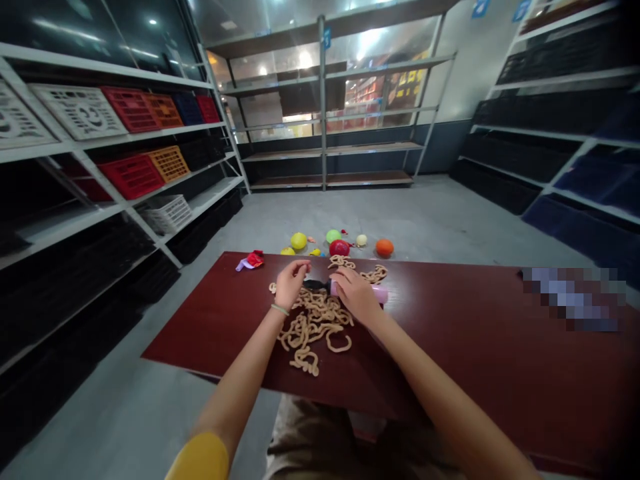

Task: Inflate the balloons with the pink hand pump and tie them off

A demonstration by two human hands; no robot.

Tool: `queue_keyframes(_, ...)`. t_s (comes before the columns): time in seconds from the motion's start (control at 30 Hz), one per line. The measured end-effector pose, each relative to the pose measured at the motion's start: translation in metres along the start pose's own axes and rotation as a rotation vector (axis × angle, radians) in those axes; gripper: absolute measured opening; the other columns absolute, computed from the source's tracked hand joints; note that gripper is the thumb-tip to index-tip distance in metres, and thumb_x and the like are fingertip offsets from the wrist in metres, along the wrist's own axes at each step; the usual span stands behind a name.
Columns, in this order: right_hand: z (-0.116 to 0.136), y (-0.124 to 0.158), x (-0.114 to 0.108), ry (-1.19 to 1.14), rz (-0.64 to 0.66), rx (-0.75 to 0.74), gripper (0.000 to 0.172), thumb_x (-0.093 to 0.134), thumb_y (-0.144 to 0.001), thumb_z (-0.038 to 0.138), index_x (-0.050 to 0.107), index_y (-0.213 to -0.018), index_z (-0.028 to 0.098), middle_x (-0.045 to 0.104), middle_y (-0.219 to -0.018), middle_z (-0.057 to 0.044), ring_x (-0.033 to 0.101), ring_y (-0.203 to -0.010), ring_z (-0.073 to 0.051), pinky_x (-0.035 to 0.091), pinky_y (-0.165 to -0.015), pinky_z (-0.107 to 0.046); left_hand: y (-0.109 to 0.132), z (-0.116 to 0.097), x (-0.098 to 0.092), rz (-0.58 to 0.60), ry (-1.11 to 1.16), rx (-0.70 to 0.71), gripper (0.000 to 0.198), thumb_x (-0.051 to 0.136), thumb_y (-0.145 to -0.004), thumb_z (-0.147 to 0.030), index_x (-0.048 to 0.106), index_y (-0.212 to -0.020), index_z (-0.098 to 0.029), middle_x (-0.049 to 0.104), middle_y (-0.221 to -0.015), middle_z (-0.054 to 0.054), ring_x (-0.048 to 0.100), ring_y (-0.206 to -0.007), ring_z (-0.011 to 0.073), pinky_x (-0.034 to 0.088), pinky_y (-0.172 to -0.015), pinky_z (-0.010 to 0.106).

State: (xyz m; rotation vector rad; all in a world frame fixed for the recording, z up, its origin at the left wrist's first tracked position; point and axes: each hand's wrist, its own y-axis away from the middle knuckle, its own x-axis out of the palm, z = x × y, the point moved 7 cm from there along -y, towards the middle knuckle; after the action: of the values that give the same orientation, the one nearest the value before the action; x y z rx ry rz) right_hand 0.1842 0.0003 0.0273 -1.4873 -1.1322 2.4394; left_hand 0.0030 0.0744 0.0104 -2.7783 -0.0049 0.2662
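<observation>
My right hand [351, 291] is closed around a pink cylinder [380, 293], whose end sticks out to the right. From its left end a black piece [316, 285] reaches toward my left hand; I cannot tell if it is a nozzle or a limp balloon. My left hand [291, 285] has its thumb and fingers pinched together beside the black piece, and what they hold is too small to make out. Under and around both hands lies a tangle of tan, rope-like strands [320, 310] on the dark red table [450, 327].
Limp red and white balloons [251, 261] lie at the table's back left. Beyond its far edge, inflated balloons, including an orange balloon [385, 248] and a yellow balloon [299, 241], rest on the floor. A shelf with crates [133, 175] stands left. A pixelated object [570, 297] lies right.
</observation>
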Motion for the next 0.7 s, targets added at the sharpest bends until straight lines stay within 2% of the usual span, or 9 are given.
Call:
queue_keyframes(0.13,0.039,-0.029,0.025,-0.026,0.067,-0.121,0.030,0.041,-0.096,0.016,0.063,-0.115,0.018,0.062,-0.116,-0.012,0.057,-0.109,-0.023,0.047,-0.096,-0.040,0.001,0.019,-0.058,-0.160,-0.066,-0.011,0.026,0.059,-0.086,-0.035,0.069,-0.103,-0.019,0.073,-0.089,0.006,0.069,-0.081,0.0164,0.054,-0.074,0.028)
queue_keyframes(0.27,0.071,-0.053,0.063,-0.035,0.177,-0.160,0.026,0.043,-0.096,0.016,0.064,-0.112,0.019,0.062,-0.113,-0.010,0.057,-0.106,-0.022,0.047,-0.093,-0.037,0.003,0.039,-0.119,-0.293,-0.175,-0.036,0.025,0.058,-0.087,-0.032,0.069,-0.104,-0.018,0.073,-0.090,0.006,0.069,-0.084,0.0170,0.053,-0.082,0.031)
queue_keyframes(0.33,0.082,-0.064,0.084,-0.027,0.236,-0.149,0.024,0.044,-0.096,0.017,0.064,-0.109,0.019,0.062,-0.111,-0.009,0.056,-0.106,-0.021,0.046,-0.092,-0.034,0.000,0.047,-0.147,-0.330,-0.292,-0.064,0.024,0.057,-0.087,-0.029,0.069,-0.105,-0.018,0.073,-0.095,0.007,0.069,-0.089,0.0183,0.052,-0.087,0.033)
queue_keyframes(0.4,0.091,-0.075,0.104,-0.026,0.292,-0.137,0.023,0.045,-0.096,0.018,0.064,-0.109,0.020,0.062,-0.110,-0.008,0.056,-0.107,-0.020,0.045,-0.091,-0.032,-0.007,0.057,-0.167,-0.318,-0.447,-0.111,0.022,0.057,-0.087,-0.025,0.070,-0.103,-0.017,0.073,-0.103,0.010,0.067,-0.096,0.0209,0.049,-0.092,0.035)
queue_keyframes(0.5,0.102,-0.089,0.130,-0.033,0.363,-0.098,0.025,0.044,-0.097,0.018,0.062,-0.114,0.021,0.062,-0.112,-0.008,0.056,-0.109,-0.020,0.045,-0.088,-0.029,-0.022,0.072,-0.182,-0.259,-0.677,-0.154,0.024,0.054,-0.087,-0.019,0.069,-0.106,-0.015,0.070,-0.111,0.014,0.063,-0.107,0.0240,0.045,-0.098,0.036)
queue_keyframes(0.57,0.106,-0.096,0.145,-0.034,0.396,-0.066,0.026,0.045,-0.096,0.017,0.062,-0.115,0.022,0.062,-0.113,-0.007,0.057,-0.108,-0.019,0.045,-0.088,-0.028,-0.031,0.080,-0.185,-0.258,-0.810,-0.146,0.032,0.053,-0.088,-0.018,0.065,-0.117,-0.014,0.066,-0.119,0.015,0.058,-0.115,0.0253,0.042,-0.102,0.037)
queue_keyframes(0.63,0.109,-0.099,0.158,-0.042,0.418,-0.054,0.025,0.046,-0.095,0.015,0.063,-0.113,0.021,0.062,-0.113,-0.007,0.057,-0.108,-0.019,0.045,-0.090,-0.028,-0.037,0.088,-0.185,-0.262,-0.931,-0.170,0.039,0.054,-0.089,-0.023,0.059,-0.127,-0.015,0.061,-0.127,0.017,0.054,-0.120,0.0283,0.040,-0.103,0.040)
queue_keyframes(0.7,0.110,-0.100,0.168,-0.055,0.429,-0.052,0.024,0.047,-0.095,0.016,0.063,-0.112,0.021,0.062,-0.113,-0.007,0.057,-0.109,-0.019,0.044,-0.092,-0.028,-0.038,0.097,-0.185,-0.245,-1.021,-0.232,0.042,0.055,-0.090,-0.032,0.059,-0.129,-0.016,0.059,-0.128,0.018,0.052,-0.120,0.0325,0.040,-0.100,0.045)
